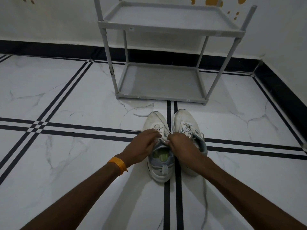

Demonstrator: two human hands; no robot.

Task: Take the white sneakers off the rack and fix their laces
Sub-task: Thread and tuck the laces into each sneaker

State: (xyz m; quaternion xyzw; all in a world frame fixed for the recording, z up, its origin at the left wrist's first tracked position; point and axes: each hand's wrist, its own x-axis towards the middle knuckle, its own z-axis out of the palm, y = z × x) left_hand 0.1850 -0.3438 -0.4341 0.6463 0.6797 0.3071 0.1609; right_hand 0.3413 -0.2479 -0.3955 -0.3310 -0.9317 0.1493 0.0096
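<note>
Two white lace-up sneakers stand side by side on the white marble floor (69, 163) with black lines, toes pointing to 12 o'clock toward the grey plastic two-shelf rack (166, 25). The left sneaker (160, 165) is between both hands. The left hand (141, 146), with an orange wristband (117, 164), and the right hand (181, 143) are close together, fingers pinched on its white laces (163, 140). The right sneaker (184, 121) trails a loose lace (206, 205) toward 6 o'clock.
</note>
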